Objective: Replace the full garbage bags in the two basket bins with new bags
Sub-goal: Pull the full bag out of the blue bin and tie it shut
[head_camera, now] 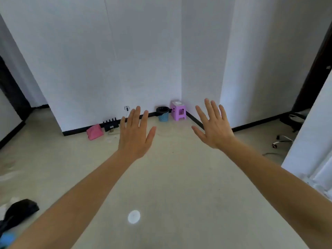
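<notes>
Near the left edge of a pale floor (179, 177), a black bag (19, 211) lies crumpled beside a blurred blue shape (7, 238). Beyond it, a person's left hand (135, 135) and right hand (213, 126) reach forward — fingers spread wide, holding nothing. Farther off, against the white wall (89, 69), a blue basket bin (163, 115) lined in black stands just beside a purple stool (178, 110) in the corner.

purple stool (178, 110) in far corner | pink bag (94, 132) beside black rack (111, 124) | chair base (283, 141) at right
</notes>
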A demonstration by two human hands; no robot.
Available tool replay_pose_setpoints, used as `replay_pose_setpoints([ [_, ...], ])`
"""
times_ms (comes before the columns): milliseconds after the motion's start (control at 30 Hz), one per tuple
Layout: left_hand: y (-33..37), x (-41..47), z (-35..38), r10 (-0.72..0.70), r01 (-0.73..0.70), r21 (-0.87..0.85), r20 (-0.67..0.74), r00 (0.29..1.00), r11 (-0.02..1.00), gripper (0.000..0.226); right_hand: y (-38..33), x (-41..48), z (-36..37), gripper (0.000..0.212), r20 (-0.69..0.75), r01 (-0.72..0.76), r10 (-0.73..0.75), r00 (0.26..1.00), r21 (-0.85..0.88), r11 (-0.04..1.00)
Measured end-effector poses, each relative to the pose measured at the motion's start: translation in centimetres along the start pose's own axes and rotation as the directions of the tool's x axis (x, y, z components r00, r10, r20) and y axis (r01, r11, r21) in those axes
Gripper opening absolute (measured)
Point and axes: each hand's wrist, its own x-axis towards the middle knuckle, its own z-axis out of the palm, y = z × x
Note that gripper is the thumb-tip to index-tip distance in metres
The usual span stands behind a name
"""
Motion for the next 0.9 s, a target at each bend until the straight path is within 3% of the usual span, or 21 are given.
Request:
replay_pose_setpoints([
  [67, -1.8, 2.7, 2.8, -0.004, 0.003, 0.021, 0.038, 0.999, 1.0, 0.064, 0.2, 3.9, 3.2, 0.079, 0.029, -0.031, 0.03, 0.999, 0.035, 0.999],
  [300, -10.6, 12.6, 18.1, -0.059, 0.059, -0.001, 0.044, 0.997, 0.998, 0.065, -2.5, 18.1, 19.1, 0.076, 0.039, 0.108, -0.11, 0.993, 0.052, 0.993],
  [467, -16.1, 23.3, 26.8, -0.123, 0.127, -0.039, 0.089, 0.988, 0.991, 0.066, -3.5, 29.9, 27.9, 0.076, 0.165, 0.177, -0.179, 0.97, 0.027, 0.984],
  [667, -18.1, 36.9, 37.9, -0.099, 0.117, -0.082, 0.193, 0.976, 0.99, 0.069, 0.4, 40.8, 37.4, 0.074, 0.214, 0.092, -0.098, 0.972, 0.037, 0.995],
  [900, -18.1, 52.8, 55.7, -0.04, 0.063, -0.068, 0.293, 0.955, 0.996, 0.065, 7.2, 54.6, 53.7, 0.077, 0.266, -0.081, 0.058, 0.962, 0.078, 0.994],
])
